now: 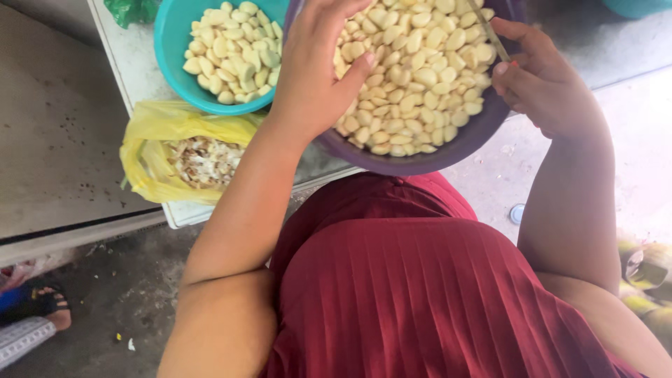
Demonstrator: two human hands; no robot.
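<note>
looks pretty far along, the purple bowl (448, 150) is heaped with peeled garlic cloves (413, 70), left hand (315, 70) spread open over them, right hand (542, 84) beside its rim pinching a thin knife (488, 31), skins bagged in yellow (161, 129) left of it

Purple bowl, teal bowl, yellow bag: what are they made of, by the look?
Purple bowl: likely moulded plastic, with a smooth, even colour, a dull sheen and a thick rolled rim. Teal bowl: the same look, probably plastic, with a slightly glossier rim. Yellow bag: thin plastic film, crinkled, translucent and shiny along its folds, holding what look like papery garlic skins.
</note>
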